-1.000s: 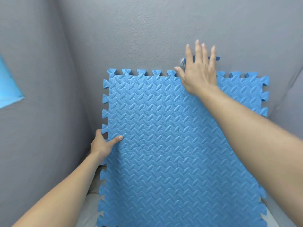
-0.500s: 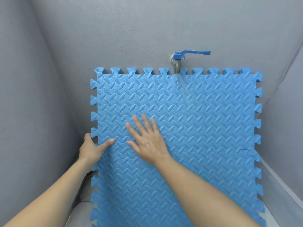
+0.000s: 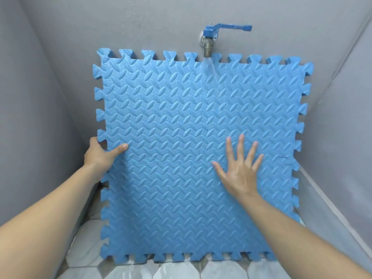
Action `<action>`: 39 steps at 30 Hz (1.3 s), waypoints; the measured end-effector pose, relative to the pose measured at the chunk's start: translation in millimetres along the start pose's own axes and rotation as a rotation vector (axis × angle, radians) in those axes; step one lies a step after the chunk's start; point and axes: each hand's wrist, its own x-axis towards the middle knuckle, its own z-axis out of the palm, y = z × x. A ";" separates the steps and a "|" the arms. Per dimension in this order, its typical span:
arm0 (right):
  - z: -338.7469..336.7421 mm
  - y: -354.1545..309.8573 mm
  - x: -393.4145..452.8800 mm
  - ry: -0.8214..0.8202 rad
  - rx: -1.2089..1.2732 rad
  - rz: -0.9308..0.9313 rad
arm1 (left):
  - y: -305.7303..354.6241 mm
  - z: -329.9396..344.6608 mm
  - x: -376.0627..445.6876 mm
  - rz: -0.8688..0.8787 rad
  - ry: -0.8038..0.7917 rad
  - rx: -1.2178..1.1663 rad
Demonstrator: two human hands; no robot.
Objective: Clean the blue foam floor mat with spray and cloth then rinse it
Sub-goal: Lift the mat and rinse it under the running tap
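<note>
Grey plastered walls (image 3: 40, 97) closed in on the left, back and right of the frame, meeting a floor of pale tiles (image 3: 177, 270) along the bottom edge. No container, label or readable writing showed anywhere in the view.

At the left of centre, the left hand (image 3: 100, 155) gripped the left edge of the blue foam floor mat (image 3: 181, 127): its thumb (image 3: 120, 148) lay across the front of the mat, pointing right, while the other fingers went behind the toothed edge, out of sight. The forearm ran down to the lower left corner of the frame.

That mat filled the middle of the picture, standing upright on its lower edge on the tiles and leaning back toward the rear wall. Its face carried a raised leaf-like pattern, all four sides were cut in interlocking teeth, and faint seams showed where smaller tiles joined.

At the upper centre, a tap (image 3: 209, 40) with a blue lever handle pointing right jutted from the back wall, its brass spout just above the mat's top edge. Water (image 3: 208, 66) fanned from the spout onto the mat's upper part.

Right of centre, the right hand (image 3: 239, 168) lay flat on the mat's face, palm down, fingers straight and spread, pointing upward. Its forearm stretched to the lower right corner.
</note>
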 end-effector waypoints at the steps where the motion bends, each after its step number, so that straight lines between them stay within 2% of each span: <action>1: 13.5 -17.0 -24.7 -0.011 -0.065 -0.356 | -0.2 1.3 -0.3 -0.006 0.005 0.007; 3: 34.9 -44.2 -73.0 -0.122 -0.208 -1.046 | -2.3 2.0 -0.7 -0.017 0.006 0.013; 4: 40.9 -50.7 -86.7 -0.194 -0.293 -1.212 | -3.4 2.3 -2.1 -0.015 0.007 0.019; 5: 42.8 -52.9 -85.7 -0.204 -0.326 -1.241 | -3.8 1.9 -2.4 -0.004 0.005 0.025; 6: 40.8 -52.3 -72.2 -0.154 -0.307 -1.168 | -4.1 0.9 -2.5 0.010 0.003 0.029; 10: 1.3 -22.9 16.5 0.068 -0.191 -0.616 | -3.1 2.5 -6.1 0.040 0.025 0.121; 13: 5.3 -16.4 5.4 0.104 -0.162 -0.478 | -0.8 15.5 -18.1 0.176 0.091 0.321; 15: 22.6 -30.8 -44.3 0.051 -0.151 -0.545 | -9.3 24.2 -28.2 0.317 0.131 0.440; 18: 33.7 -25.1 -72.1 -0.084 -0.261 -0.981 | -27.5 35.2 -35.5 0.559 0.116 0.707; 19: 25.6 -19.8 -52.0 -0.065 -0.257 -1.012 | -32.3 37.0 -34.4 0.603 0.100 0.778; 21: -0.4 -12.1 6.3 0.055 -0.238 -0.775 | -37.1 37.4 -32.2 0.613 0.091 0.829; 23: -34.3 0.7 71.4 0.108 -0.162 -0.360 | -40.1 35.8 -28.0 0.629 0.101 0.857; 25: -69.4 19.7 115.9 0.112 0.066 0.065 | -40.7 31.4 -23.9 0.654 0.096 0.882; 26: -78.5 25.1 123.4 0.117 0.185 0.220 | -41.0 29.9 -22.4 0.656 0.090 0.885; 27: -79.3 27.0 118.9 0.117 0.236 0.297 | -41.7 29.3 -22.2 0.655 0.084 0.883; 28: -70.7 25.0 103.2 0.104 0.186 0.277 | -43.4 29.9 -22.4 0.654 0.082 0.878; 30: -32.1 17.7 43.2 0.044 -0.001 0.003 | -45.2 32.3 -23.4 0.656 0.082 0.869; 33: 23.1 8.1 -91.0 -0.136 -0.237 -0.701 | -40.2 34.4 -24.4 0.655 0.069 0.871; 35: 31.4 11.0 -155.3 -0.399 -0.392 -1.074 | -38.0 35.8 -25.5 0.644 0.068 0.865; 36: 28.8 15.5 -164.4 -0.472 -0.431 -1.150 | -39.2 36.5 -25.7 0.638 0.073 0.866; 37: 25.8 22.9 -159.7 -0.470 -0.434 -1.167 | -40.9 36.5 -26.1 0.627 0.079 0.866; 39: 15.2 43.6 -130.7 -0.395 -0.417 -1.059 | -43.1 35.1 -27.0 0.592 0.082 0.858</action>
